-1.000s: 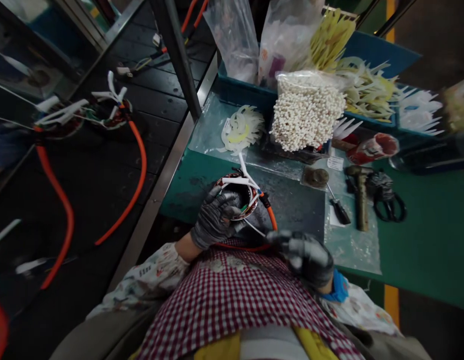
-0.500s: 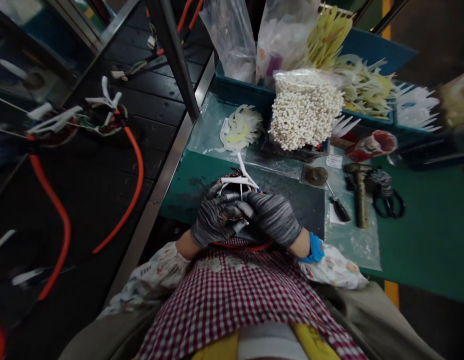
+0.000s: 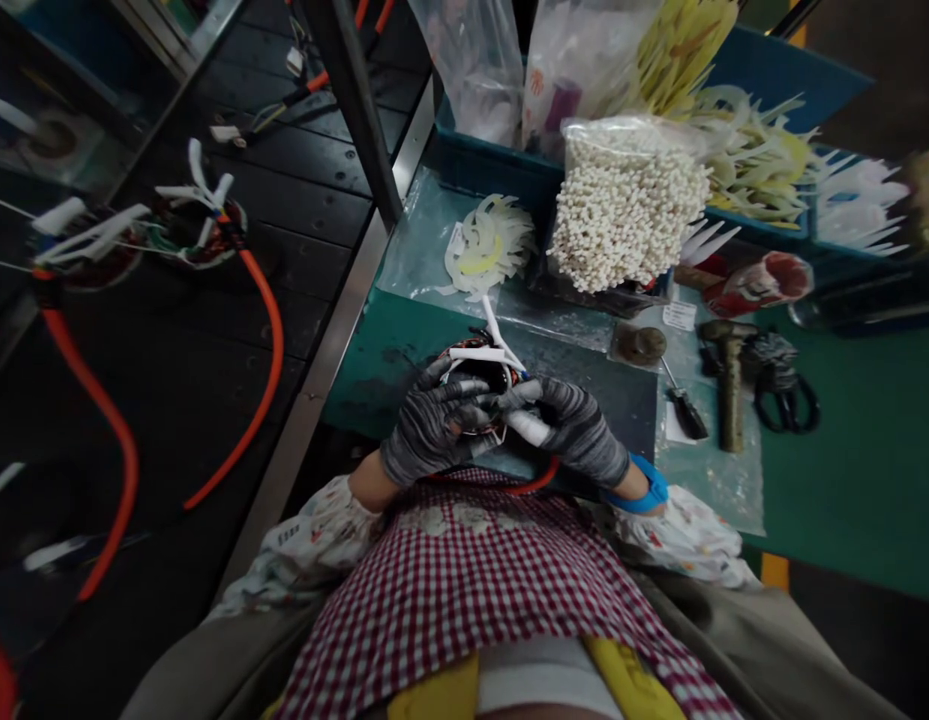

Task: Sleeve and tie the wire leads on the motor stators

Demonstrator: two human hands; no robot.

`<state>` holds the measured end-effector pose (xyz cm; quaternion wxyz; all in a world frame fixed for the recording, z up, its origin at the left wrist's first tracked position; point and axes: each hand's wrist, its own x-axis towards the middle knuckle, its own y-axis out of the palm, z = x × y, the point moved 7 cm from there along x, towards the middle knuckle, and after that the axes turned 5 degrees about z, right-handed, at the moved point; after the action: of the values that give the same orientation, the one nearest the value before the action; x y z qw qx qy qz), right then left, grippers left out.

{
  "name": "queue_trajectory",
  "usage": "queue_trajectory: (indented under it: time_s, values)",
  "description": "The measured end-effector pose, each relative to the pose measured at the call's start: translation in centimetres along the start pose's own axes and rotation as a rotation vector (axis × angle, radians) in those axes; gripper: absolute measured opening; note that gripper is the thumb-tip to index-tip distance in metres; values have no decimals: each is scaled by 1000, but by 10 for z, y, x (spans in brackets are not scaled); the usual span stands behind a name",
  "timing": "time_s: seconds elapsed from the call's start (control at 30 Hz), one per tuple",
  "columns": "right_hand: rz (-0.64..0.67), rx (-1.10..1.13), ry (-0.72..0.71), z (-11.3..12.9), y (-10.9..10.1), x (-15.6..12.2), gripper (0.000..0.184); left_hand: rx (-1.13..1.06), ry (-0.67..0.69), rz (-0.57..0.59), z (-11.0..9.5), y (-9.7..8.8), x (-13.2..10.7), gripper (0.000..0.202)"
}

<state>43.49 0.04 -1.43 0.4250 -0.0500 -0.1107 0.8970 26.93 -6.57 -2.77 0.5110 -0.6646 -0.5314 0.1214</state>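
A ring-shaped motor stator (image 3: 453, 348) with copper windings is held in front of my apron, over the near edge of the bench. White insulating sleeves (image 3: 477, 354) lie across its top, one sticking up and away. My left hand (image 3: 430, 425), in a grey striped glove, is closed around the ring's left and near side. My right hand (image 3: 580, 425), gloved alike, is at the right rim, thumb and fingers pinched together at a thin white sleeve (image 3: 509, 373). The fingers partly hide what they grip. An orange cable (image 3: 535, 482) curves below the stator.
Behind the stator lie a coil of pale cable ties (image 3: 490, 245) and a bag of white beads (image 3: 629, 205). To the right are a screwdriver (image 3: 687, 412), a hammer (image 3: 732, 385) and black-handled scissors (image 3: 786, 400). Wired stators (image 3: 201, 235) with orange cables rest on the left slats.
My right hand has shifted slightly right and turned, its thumb now showing more. The stator's dark centre is more exposed. The thin white sleeve bends toward the right fingers; the view has shifted slightly.
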Motion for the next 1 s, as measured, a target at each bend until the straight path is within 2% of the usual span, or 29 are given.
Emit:
queue_trajectory:
  time_s: [0.17,0.27,0.33,0.43,0.53,0.57,0.63,0.73,0.77,0.87,0.93,1.0]
  values:
    - [37,25,-14,-4,4,-1,11,23,27,-37,0,0,1,19]
    - [85,14,-123,1,5,-3,12,12,19,-26,0,1,0,21]
    - [164,-14,-169,-1,11,-8,12,-24,-2,15,1,4,0,21]
    - [200,-6,-25,-23,21,-18,19,-69,-54,66,1,5,2,19]
    - [29,69,90,-42,18,-30,26,-78,-41,-35,-2,-3,5,19]
    - [6,84,75,-42,17,-32,27,-77,-25,-77,-4,-6,6,18]
    - [83,76,5,-31,22,-33,22,-72,-14,-118,-6,-10,6,15]
    - [307,-13,-118,-4,39,-25,20,-76,-52,-42,-5,-7,7,14]
    - [320,-60,-126,2,43,-19,21,-72,-73,-5,-4,-5,8,15]
    - [179,-225,-52,6,44,10,19,-31,-89,27,-1,-4,8,17]
    - [40,-314,-15,4,40,27,16,-12,-27,4,-2,-6,9,15]
    - [-114,-347,-46,5,29,34,17,-18,34,34,-2,-6,8,11]
